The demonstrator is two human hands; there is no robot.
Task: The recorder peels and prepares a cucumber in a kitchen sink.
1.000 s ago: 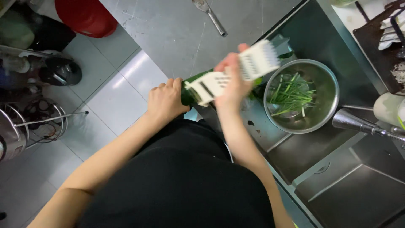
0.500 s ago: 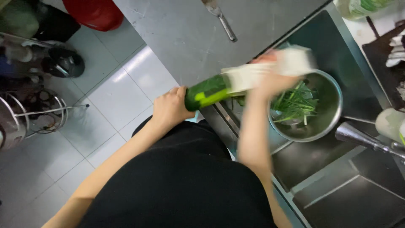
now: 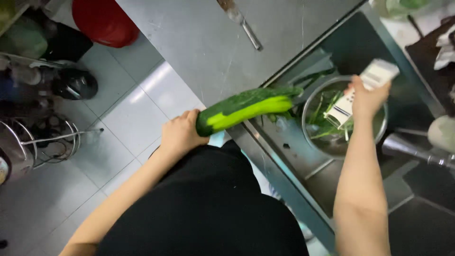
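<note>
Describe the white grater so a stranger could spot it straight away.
Start at the steel sink on the right, where a round metal bowl holds green peelings. Right above that bowl, the right hand holds the white grater, a flat slotted rectangle. It is the only white, flat tool there; the left hand holds a long, half-peeled cucumber.

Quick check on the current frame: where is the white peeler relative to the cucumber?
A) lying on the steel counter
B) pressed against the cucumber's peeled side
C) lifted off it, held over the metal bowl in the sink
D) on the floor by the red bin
C: the right hand holds the white peeler clear of the cucumber, above the metal bowl of green peelings, while the left hand grips the cucumber's near end.
</note>
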